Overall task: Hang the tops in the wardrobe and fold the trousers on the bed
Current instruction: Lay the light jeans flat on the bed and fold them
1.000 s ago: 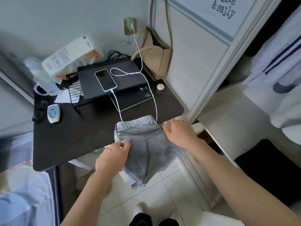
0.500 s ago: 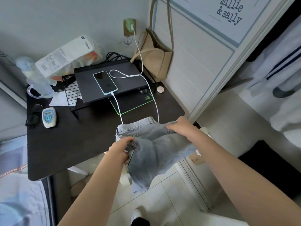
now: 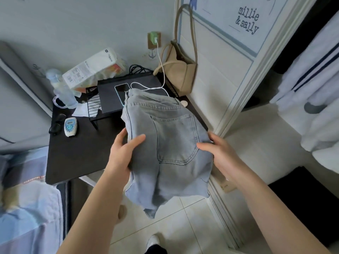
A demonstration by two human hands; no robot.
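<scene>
Here, the left hand point(image 3: 121, 153) and right hand point(image 3: 220, 154) each grip a side of the folded jeans point(image 3: 168, 143), soft faded-grey denim with a stitched pocket, held above a matte black desk point(image 3: 73, 154). Pale glossy floor tiles point(image 3: 183, 226) lie at six o'clock.

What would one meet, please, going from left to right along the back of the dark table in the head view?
Clear water bottle → white packet → phone on the black stand → green charger plug on the wall → beige bag.
</scene>
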